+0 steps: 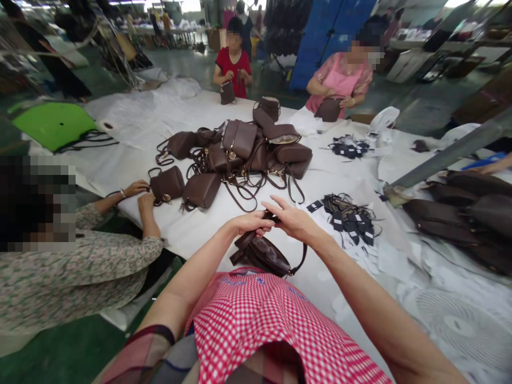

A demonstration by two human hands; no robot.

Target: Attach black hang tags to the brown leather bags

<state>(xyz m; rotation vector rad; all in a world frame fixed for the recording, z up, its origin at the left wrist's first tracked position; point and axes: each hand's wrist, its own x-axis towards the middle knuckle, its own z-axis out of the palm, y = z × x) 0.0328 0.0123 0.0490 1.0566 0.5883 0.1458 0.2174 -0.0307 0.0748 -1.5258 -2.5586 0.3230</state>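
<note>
Fingers (281, 209) of left hand (253, 221), right hand (296, 220) grasping strap (272, 215); white table (323, 178), blue panels (314, 48) beyond.

Factory work is being done here, in a large workshop hall. A heap of matching brown bags (240, 136) is being borne by a white-covered table (324, 178). At its far edge, bags are being handled by a worker in red (235, 65) and a worker in pink (348, 77); the left edge is being occupied by a worker in floral sleeves (84, 277). Beyond the far edge, floor space is being taken up by more worktables (188, 30).
</note>
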